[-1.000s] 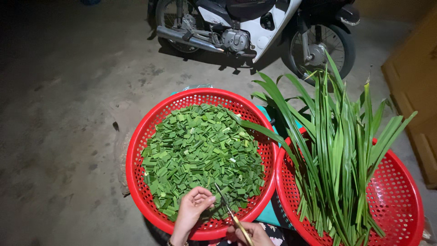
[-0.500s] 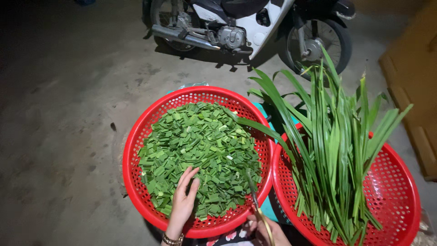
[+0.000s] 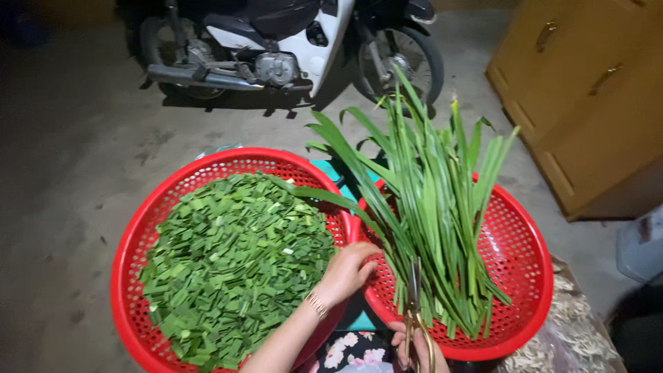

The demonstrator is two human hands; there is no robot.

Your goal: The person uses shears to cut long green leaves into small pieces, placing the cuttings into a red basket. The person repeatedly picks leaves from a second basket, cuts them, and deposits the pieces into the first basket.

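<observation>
Concrete floor, grey and stained, dim light; motorbike parked at the far side, wooden cabinet at the right edge. Two red perforated baskets sit side by side on the floor, rims touching. Left basket is heaped with chopped green leaf pieces. Right basket carries a bundle of long green leaves, cut ends toward me, tips fanning up past the far rim. My left hand is between the two rims, fingers loosely curled at the base of the leaf bundle, touching the lowest leaves; can't tell whether it's actually gripping a leaf or just resting on them. My right hand is at the bottom edge, partly cut off, clenched around the gold handles of a pair of scissors; blades point up into the cut ends of the bundle, look nearly together. Patterned cloth lies under my arms.
</observation>
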